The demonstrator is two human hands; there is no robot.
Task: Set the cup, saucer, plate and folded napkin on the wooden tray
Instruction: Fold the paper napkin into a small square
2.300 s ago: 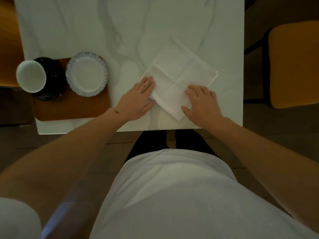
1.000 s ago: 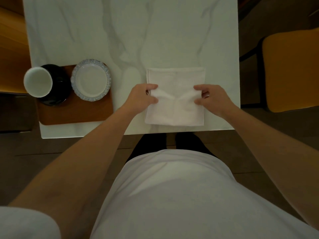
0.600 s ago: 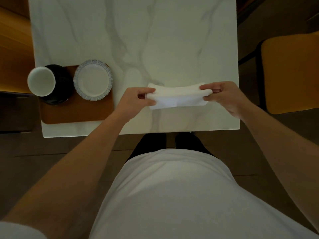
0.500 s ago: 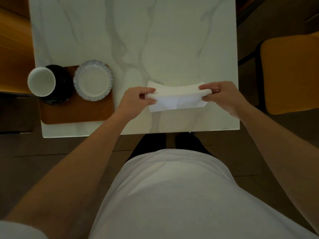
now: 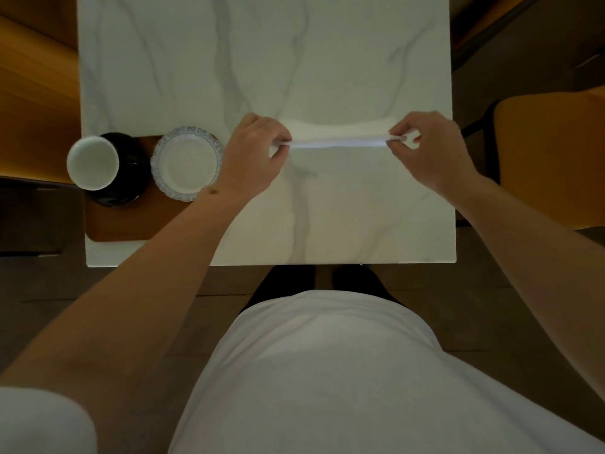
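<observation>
Marble table (image 5: 327, 77) carries the tray (image 5: 137, 221) left of both hands; left hand (image 5: 253, 152) and right hand (image 5: 432, 149) pinch the napkin (image 5: 337, 143) taut between their fingertips, apparently to crease its fold.

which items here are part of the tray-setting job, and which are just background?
Job:
- napkin, pinched taut between left hand and right hand
- white cup on dark saucer
- plate
- wooden tray

Background:
- marble table
- yellow chair
</observation>
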